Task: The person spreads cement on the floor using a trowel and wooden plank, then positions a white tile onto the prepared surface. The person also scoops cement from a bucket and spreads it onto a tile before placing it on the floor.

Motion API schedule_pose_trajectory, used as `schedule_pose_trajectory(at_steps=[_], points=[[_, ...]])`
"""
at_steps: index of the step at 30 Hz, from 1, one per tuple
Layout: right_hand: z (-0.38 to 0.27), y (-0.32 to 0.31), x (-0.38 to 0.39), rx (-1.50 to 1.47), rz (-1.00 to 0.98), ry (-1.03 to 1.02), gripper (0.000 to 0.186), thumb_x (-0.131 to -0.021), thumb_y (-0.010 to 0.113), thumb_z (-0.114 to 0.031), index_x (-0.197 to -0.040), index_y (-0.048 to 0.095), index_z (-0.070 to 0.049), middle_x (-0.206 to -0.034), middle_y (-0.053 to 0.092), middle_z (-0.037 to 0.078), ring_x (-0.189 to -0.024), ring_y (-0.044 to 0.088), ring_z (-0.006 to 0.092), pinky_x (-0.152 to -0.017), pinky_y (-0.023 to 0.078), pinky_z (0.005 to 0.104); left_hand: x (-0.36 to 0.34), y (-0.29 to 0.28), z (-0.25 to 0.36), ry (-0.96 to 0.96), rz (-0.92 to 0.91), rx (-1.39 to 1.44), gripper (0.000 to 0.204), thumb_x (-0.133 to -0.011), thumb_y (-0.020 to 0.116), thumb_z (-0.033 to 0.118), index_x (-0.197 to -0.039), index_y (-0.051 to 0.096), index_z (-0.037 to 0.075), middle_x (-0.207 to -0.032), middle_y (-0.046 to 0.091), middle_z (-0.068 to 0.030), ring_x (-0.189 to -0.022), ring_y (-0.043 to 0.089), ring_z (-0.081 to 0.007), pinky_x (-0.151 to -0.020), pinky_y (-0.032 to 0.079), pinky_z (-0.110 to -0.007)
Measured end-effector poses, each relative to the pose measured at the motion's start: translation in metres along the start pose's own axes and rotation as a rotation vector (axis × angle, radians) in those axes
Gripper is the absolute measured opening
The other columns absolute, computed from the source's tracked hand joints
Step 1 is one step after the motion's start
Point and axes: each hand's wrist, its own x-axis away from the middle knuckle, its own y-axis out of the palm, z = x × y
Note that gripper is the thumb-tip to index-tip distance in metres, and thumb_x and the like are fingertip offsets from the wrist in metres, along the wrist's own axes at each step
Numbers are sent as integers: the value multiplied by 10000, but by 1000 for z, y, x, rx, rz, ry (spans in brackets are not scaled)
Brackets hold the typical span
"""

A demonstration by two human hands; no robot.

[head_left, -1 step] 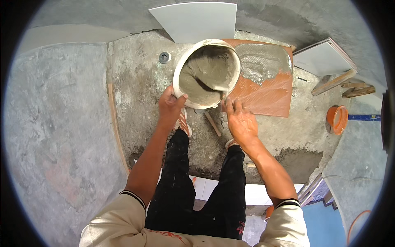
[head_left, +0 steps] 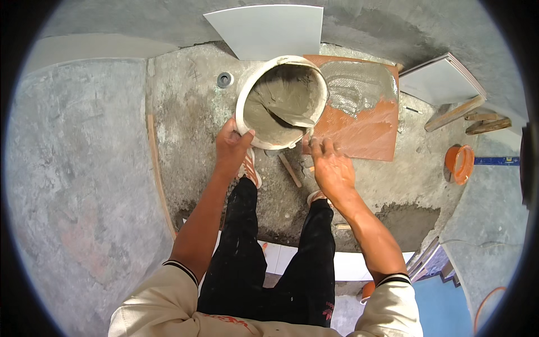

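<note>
A white bucket (head_left: 242, 106) of wet grey mortar (head_left: 269, 124) tilts in front of me. My left hand (head_left: 233, 140) is closed on its near left rim, thumb over the edge. My right hand (head_left: 332, 163) is closed round the handle of a trowel, by the bucket's near right rim. The mortar-coated trowel blade (head_left: 297, 119) reaches over the rim into the bucket. Most of the handle is hidden under the fingers. Right of the bucket, a reddish-brown tile (head_left: 365, 135) lies with wet grey mortar spread over its far part.
A white tile (head_left: 269, 28) leans at the far wall, and stacked tiles (head_left: 443, 81) stand at right beside wood pieces (head_left: 455, 112). An orange container (head_left: 460, 164) and blue level (head_left: 497, 161) lie further right. A grey ring-shaped piece (head_left: 224, 80) sits left of the bucket.
The trowel blade shows more plainly above the mortar, slightly lifted. My right hand has shifted a little toward me; my left hand keeps its hold on the rim.
</note>
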Motion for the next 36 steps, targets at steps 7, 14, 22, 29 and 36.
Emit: schedule_pose_trajectory(at_steps=[7,14,22,29,36], points=[[10,-12,-34,-12,83,141,463,-924,585,-49,-1380,544,24,-1190,619,209,-1014,683,384,-712,622,470,-15,8,-8,163,-38,13,271,-972,632,-51,-1230,551,-43,-1280,600,-134,-1141,630,-167,-957,549,-330],[15,-26,-25,-13,237,87,495,-892,615,-39,-1384,581,-5,-1059,633,146,-1006,691,323,-700,630,394,-21,6,-3,171,-112,-18,154,-976,627,-45,-1121,583,-15,-1137,681,-103,-1048,676,-153,-907,581,-331],[22,-30,-3,-71,114,225,404,-975,532,-78,-1369,568,5,-1117,665,203,-848,750,386,-683,623,495,-20,20,13,230,-80,-75,87,-945,625,-94,-1009,579,-56,-1648,310,-317,-1328,566,-216,-1034,502,-312],[41,-42,-20,-344,-28,252,343,-1077,515,-311,-1115,592,21,-952,683,314,-889,706,488,-762,536,590,-9,47,25,614,-80,-441,206,-893,691,-87,-862,510,5,-1627,396,-261,-1073,637,-65,-780,503,-191],[79,-5,-4,-1082,-184,277,382,-1062,614,-370,-1109,719,-6,-804,717,134,-706,702,256,-558,525,391,-6,35,30,248,-292,-222,165,-930,631,-153,-917,548,-10,-1679,171,-328,-1496,391,-325,-1066,435,-248]])
